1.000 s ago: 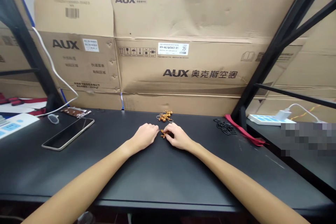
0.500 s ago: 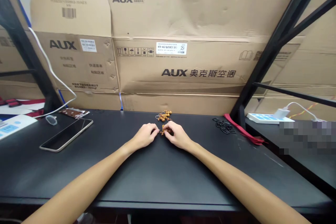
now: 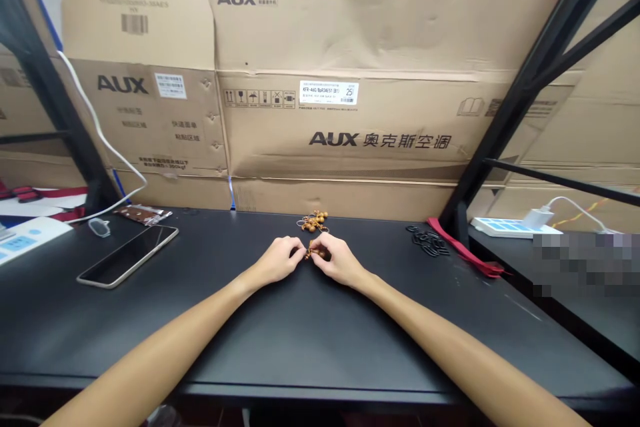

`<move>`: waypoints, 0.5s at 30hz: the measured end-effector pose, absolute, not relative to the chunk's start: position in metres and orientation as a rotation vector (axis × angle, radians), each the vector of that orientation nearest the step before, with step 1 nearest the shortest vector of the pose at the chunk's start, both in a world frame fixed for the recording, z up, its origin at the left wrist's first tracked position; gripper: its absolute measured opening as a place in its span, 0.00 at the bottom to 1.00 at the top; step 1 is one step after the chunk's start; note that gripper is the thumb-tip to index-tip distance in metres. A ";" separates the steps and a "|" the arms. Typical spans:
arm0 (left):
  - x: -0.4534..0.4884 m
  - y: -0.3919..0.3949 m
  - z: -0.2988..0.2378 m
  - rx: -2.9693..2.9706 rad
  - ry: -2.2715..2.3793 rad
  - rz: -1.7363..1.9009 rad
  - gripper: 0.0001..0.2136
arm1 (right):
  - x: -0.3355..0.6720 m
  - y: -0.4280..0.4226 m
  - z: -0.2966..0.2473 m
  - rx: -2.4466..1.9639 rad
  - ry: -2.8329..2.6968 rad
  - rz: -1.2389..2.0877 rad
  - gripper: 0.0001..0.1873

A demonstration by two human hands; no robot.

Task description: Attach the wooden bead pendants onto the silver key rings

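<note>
R hand point(image 3: 341, 261) pinches small brown bead charm point(image 3: 314, 251), L hand point(image 3: 277, 261) right against it, grip unclear; loose pinch could drop charm onto flat black desk point(image 3: 300, 327).

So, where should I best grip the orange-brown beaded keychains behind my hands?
Pinch the thin metal ring on the left of the orange-brown beaded keychains, from the left: it sticks out from the bunch, clear of your left hand and right hand.
</note>
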State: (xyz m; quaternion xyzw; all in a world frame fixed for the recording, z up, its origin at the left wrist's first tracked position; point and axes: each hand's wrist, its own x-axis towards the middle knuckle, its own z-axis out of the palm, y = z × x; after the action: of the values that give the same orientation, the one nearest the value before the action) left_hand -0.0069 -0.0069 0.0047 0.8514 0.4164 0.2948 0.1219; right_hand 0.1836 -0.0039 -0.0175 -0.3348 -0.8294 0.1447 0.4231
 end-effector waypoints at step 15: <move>-0.007 -0.005 0.004 2.401 1.130 0.895 0.11 | 0.183 -0.004 -0.017 -0.916 -2.090 0.310 0.03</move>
State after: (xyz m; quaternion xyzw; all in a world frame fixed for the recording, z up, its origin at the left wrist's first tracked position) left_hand -0.0070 -0.0054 0.0042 0.8449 0.3977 0.3150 0.1696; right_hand 0.1828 -0.0042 -0.0172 -0.3635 -0.8289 0.1229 0.4071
